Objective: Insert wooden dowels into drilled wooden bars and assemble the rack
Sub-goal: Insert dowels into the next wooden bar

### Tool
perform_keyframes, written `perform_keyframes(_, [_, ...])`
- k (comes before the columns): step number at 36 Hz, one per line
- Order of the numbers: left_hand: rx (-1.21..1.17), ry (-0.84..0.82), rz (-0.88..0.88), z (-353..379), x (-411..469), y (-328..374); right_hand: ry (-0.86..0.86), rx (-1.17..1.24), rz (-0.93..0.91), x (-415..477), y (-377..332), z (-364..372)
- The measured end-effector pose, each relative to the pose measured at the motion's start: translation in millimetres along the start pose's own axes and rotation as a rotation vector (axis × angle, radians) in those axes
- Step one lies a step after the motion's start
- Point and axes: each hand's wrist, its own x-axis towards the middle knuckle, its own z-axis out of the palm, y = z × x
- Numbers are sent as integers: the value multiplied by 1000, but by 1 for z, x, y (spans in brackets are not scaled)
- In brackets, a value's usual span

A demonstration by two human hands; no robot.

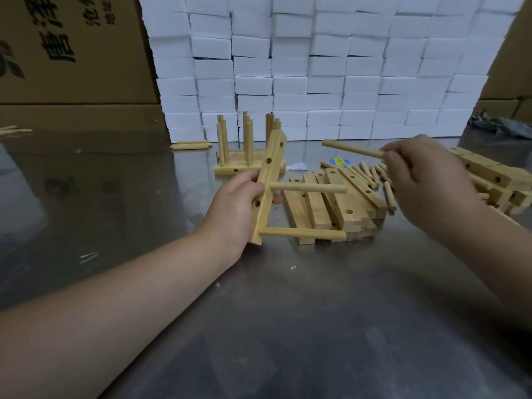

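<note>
My left hand grips a drilled wooden bar, held tilted above the metal table. Two dowels stick out of the bar to the right, an upper dowel and a lower dowel. An empty hole shows higher on the bar. My right hand pinches a loose dowel by its right end, up and to the right of the bar. A finished rack with several upright dowels stands behind the bar.
Several drilled bars lie stacked right of the held bar, with loose dowels behind them. More bars lie at the far right. A wall of white boxes and cardboard cartons close off the back. Spare dowels lie near the boxes.
</note>
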Motion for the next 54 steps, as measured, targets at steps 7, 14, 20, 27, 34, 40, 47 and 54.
perform_keyframes(7, [-54, -108, -38, 1, -4, 3, -35, 93, -88, -11, -10, 1])
perform_keyframes(14, [-52, -191, -2, 4, -7, 4, 15, 146, -155, -17, -21, -3])
perform_keyframes(20, [-55, -231, 20, 3, -6, 2, 51, 205, -166, -23, -27, -1])
perform_keyframes(27, [-27, -271, 43, 1, -5, 0, 168, 123, -159, -20, -25, -5])
perform_keyframes(34, [-27, -290, 44, 0, -4, 0, 111, 46, -192, -19, -25, -3])
perform_keyframes(40, [-59, -278, 37, 0, -4, 1, -2, 95, -213, -17, -24, 1])
perform_keyframes(47, [-3, -323, 58, 2, -8, 4, -127, 99, -275, -17, -25, 1])
perform_keyframes(54, [-97, -416, 19, 6, -12, 5, -55, 90, -346, -20, -28, -4])
